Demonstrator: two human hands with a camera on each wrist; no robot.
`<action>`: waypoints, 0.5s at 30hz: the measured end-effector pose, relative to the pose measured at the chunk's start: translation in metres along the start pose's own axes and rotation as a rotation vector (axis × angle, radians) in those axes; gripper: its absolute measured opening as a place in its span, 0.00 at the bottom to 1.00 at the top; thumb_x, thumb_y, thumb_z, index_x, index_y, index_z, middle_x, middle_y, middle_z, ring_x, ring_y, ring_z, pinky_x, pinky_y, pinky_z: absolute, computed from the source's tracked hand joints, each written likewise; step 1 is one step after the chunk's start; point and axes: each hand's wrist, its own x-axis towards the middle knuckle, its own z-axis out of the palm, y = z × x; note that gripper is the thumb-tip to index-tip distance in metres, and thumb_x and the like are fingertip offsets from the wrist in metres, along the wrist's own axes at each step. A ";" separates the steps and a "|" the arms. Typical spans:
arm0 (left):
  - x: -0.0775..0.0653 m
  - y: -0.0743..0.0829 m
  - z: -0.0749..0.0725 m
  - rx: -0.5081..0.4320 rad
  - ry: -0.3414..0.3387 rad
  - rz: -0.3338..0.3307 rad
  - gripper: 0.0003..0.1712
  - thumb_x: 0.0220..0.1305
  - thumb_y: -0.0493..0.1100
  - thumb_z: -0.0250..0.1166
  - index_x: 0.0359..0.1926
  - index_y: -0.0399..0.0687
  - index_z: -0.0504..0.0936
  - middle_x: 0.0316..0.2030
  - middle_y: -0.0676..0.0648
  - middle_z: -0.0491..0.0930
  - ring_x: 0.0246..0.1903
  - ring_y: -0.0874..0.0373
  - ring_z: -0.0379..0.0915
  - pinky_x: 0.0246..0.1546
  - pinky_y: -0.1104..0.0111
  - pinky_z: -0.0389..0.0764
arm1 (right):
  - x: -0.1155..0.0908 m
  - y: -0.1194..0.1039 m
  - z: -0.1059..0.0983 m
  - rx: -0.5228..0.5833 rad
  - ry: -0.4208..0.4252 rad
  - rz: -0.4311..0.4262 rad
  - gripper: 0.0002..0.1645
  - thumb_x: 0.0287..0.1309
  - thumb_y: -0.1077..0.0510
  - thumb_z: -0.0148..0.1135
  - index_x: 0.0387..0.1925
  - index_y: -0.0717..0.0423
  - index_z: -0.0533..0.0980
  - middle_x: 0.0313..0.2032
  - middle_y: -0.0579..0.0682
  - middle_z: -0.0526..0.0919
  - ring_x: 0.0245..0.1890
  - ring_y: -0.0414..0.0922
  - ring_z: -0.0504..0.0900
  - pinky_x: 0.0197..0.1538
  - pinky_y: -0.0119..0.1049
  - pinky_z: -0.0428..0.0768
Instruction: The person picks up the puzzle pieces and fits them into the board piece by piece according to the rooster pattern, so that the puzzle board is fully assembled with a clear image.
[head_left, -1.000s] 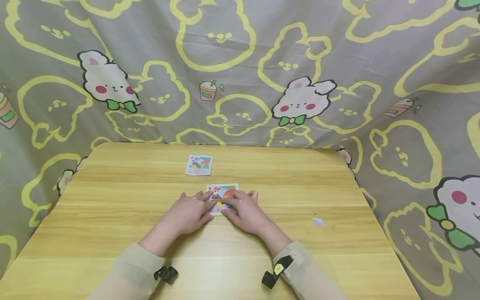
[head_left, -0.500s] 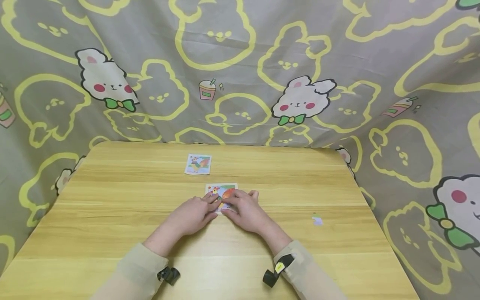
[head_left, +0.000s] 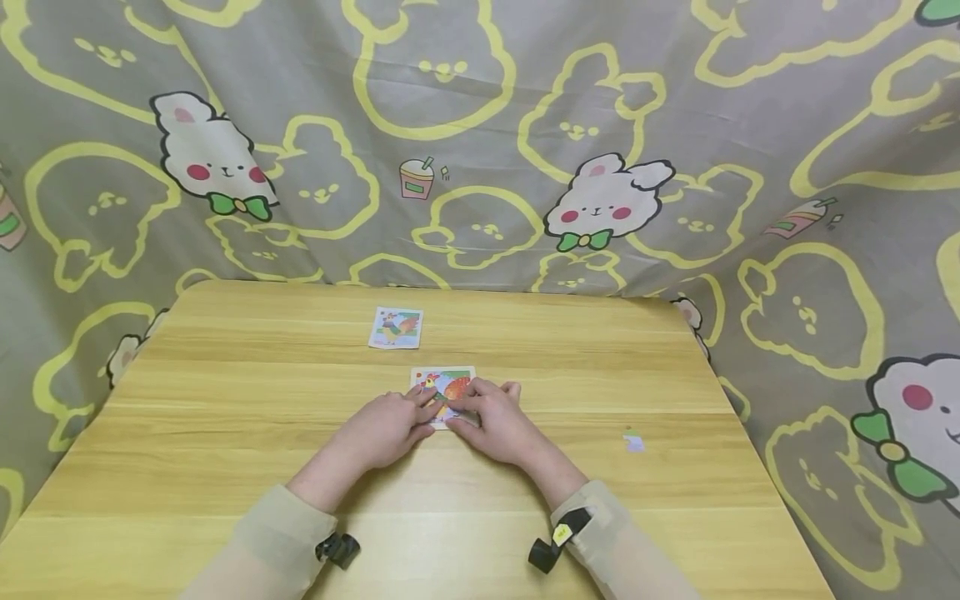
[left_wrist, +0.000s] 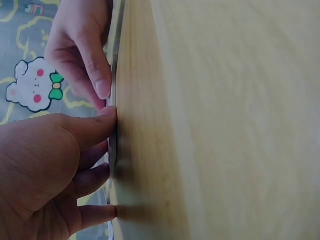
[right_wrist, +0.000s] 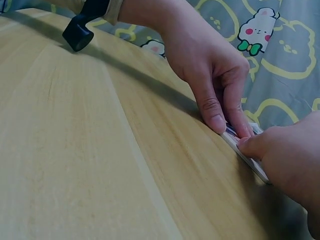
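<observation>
A small colourful picture card [head_left: 442, 383] lies flat near the middle of the wooden table [head_left: 225, 433]. My left hand [head_left: 386, 425] rests on its left lower part, fingertips touching the picture. My right hand [head_left: 498, 421] covers its right lower corner, fingers bent down onto it. In the right wrist view the left hand [right_wrist: 210, 65] presses thumb and fingertips on the card [right_wrist: 231, 136], and the right hand [right_wrist: 290, 155] meets it from the lower right. The left wrist view shows the left hand [left_wrist: 45, 170] and the right hand [left_wrist: 80, 45] both touching the card's thin edge [left_wrist: 113, 150].
A second picture card [head_left: 396, 327] lies farther back on the table. A small pale loose piece [head_left: 634, 442] sits to the right of my hands. A grey cloth with rabbit prints [head_left: 600, 200] hangs behind and around the table.
Both hands stay on the card. The right hand's fingers have crept slightly further over the picture.
</observation>
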 end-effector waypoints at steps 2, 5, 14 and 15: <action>0.000 0.000 0.000 -0.003 0.004 0.002 0.27 0.78 0.48 0.64 0.71 0.40 0.79 0.71 0.34 0.72 0.67 0.36 0.73 0.65 0.43 0.74 | 0.001 0.000 0.001 0.011 0.000 0.011 0.20 0.69 0.46 0.71 0.54 0.53 0.89 0.43 0.42 0.79 0.41 0.38 0.78 0.51 0.50 0.59; 0.001 0.000 0.000 -0.006 0.006 0.004 0.26 0.78 0.47 0.65 0.70 0.40 0.79 0.70 0.34 0.73 0.66 0.35 0.74 0.65 0.43 0.75 | 0.001 -0.001 0.002 0.032 -0.004 0.030 0.20 0.68 0.47 0.72 0.53 0.54 0.89 0.43 0.42 0.79 0.41 0.39 0.78 0.50 0.49 0.58; 0.000 0.001 -0.002 0.077 -0.008 -0.005 0.26 0.78 0.50 0.64 0.70 0.46 0.81 0.72 0.40 0.73 0.67 0.40 0.74 0.62 0.38 0.75 | 0.004 0.000 0.002 0.145 -0.018 0.104 0.17 0.66 0.50 0.75 0.50 0.56 0.90 0.38 0.40 0.76 0.36 0.36 0.74 0.49 0.48 0.56; 0.000 0.001 -0.002 0.087 -0.006 -0.006 0.26 0.78 0.51 0.64 0.70 0.47 0.81 0.73 0.40 0.72 0.68 0.40 0.73 0.62 0.37 0.75 | 0.005 0.000 0.002 0.159 -0.021 0.114 0.16 0.66 0.51 0.75 0.49 0.56 0.90 0.38 0.40 0.76 0.36 0.36 0.74 0.49 0.48 0.56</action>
